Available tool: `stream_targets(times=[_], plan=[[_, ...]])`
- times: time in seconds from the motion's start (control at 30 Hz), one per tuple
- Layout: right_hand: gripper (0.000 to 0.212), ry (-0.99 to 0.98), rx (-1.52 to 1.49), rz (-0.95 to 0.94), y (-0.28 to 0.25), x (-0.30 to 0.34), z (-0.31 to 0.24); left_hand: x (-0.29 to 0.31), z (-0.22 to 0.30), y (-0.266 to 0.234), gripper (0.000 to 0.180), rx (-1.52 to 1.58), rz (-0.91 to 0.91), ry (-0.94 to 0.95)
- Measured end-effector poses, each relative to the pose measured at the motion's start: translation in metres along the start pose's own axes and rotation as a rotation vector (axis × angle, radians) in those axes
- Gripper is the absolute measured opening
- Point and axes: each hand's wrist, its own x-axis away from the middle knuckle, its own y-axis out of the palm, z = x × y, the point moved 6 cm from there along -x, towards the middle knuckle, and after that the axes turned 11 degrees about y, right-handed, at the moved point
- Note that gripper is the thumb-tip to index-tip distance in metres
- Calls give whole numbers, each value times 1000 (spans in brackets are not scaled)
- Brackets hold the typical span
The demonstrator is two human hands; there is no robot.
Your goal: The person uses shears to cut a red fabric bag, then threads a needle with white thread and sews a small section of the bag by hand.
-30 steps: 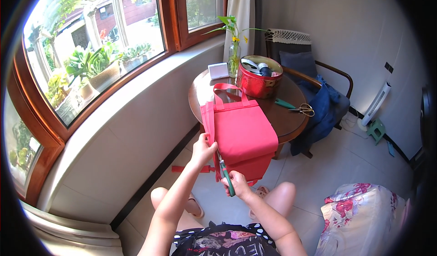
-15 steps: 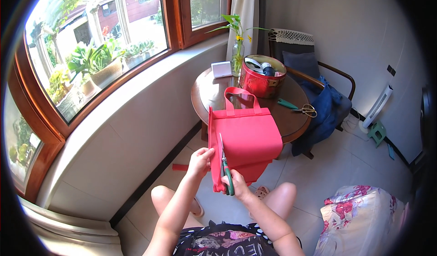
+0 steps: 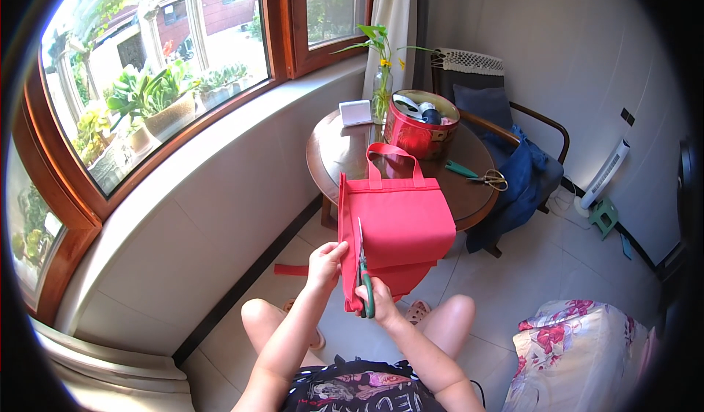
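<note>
A red fabric tote bag hangs in front of me, its handle loop pointing away toward the round table. With my left hand I pinch the bag's left edge between thumb and fingers. My right hand is wrapped round green-handled scissors. Their blades point away from me and lie along the bag's left side panel, close to the pinched edge. Whether the lower blade is inside the cloth cannot be made out. A narrow red strip sticks out to the left, beyond my left wrist.
On the round wooden table stand a red tin of sewing things, a glass vase and a small white box. Gold-handled scissors lie near its right edge. Behind is an armchair; floral cloth sits at lower right.
The view has shifted slightly. Both hands keep their grips on the bag and the scissors; the scissor blades look a little closer together than before.
</note>
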Motion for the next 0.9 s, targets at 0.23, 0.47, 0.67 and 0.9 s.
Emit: stream_targets(times=[0.23, 0.47, 0.67, 0.9], plan=[[20, 6, 26, 43, 0, 3, -6, -1, -2, -3, 12, -26, -56, 16], [23, -136, 118, 110, -16, -12, -13, 11, 0, 6, 13, -30, -39, 10], [24, -115, 83, 112, -13, -6, -21, 11, -1, 1, 13, -54, -37, 11], [20, -38, -18, 49, -12, -9, -23, 19, -13, -2, 12, -59, -93, -28]])
